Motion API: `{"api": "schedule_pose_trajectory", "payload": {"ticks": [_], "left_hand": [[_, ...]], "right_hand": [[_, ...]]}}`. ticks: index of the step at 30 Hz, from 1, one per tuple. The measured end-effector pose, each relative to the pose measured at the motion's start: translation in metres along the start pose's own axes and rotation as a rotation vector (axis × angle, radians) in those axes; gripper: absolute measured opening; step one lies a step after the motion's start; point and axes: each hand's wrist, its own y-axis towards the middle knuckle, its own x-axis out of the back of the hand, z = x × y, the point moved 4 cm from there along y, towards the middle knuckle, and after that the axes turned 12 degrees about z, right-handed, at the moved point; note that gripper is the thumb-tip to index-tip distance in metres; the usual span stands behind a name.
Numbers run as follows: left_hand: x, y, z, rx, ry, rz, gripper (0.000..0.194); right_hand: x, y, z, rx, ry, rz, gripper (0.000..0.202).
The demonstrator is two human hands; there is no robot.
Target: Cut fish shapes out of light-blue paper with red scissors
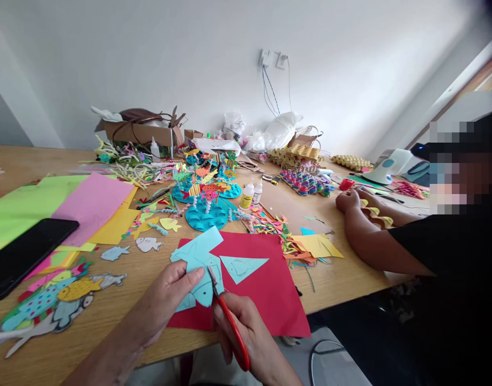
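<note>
My left hand point(169, 295) pinches a light blue sheet of paper point(195, 254) with fish outlines drawn on it, thumb on top. My right hand point(240, 321) is closed round the red-handled scissors point(233, 327), whose blades meet the blue paper just right of my left thumb. Under both lies a red sheet point(270, 289) at the table's front edge. A loose blue triangular piece point(244, 266) with a drawn outline rests on it. Cut-out paper fish point(79, 289) are heaped to the left, near a white-handled pair of scissors point(37, 332).
A black phone point(29, 257) lies on coloured sheets at left. Beyond the red sheet stand blue bases point(206, 215) with paper fish, glue bottles point(247, 195) and paper scraps point(266, 221). At right, another person's arms point(362, 230) rest on the table point(362, 273) near a glue gun point(386, 166).
</note>
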Motion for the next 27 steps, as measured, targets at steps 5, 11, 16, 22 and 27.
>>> {"api": "schedule_pose_trajectory", "payload": {"ticks": [5,11,16,22,27], "left_hand": [[-0.0021,0.0006,0.0002,0.042,-0.014,0.053,0.027],[-0.0047,0.0011,-0.0016,0.079,-0.032,0.083,0.029],[-0.0055,0.0001,-0.0022,0.069,-0.014,0.103,0.03],[-0.0031,-0.0009,0.0005,0.072,-0.024,0.073,0.031],[-0.004,0.0001,0.0004,0.088,-0.063,0.078,0.03]], "right_hand": [[0.0007,0.0,0.002,-0.005,-0.081,0.005,0.049],[0.0017,-0.0012,0.0056,-0.015,-0.116,0.013,0.049],[0.0002,-0.0006,0.0092,-0.03,-0.109,0.004,0.054],[-0.0006,-0.001,0.0081,-0.031,-0.07,0.008,0.057],[-0.0008,-0.0007,0.0029,-0.018,-0.026,0.015,0.058]]}}
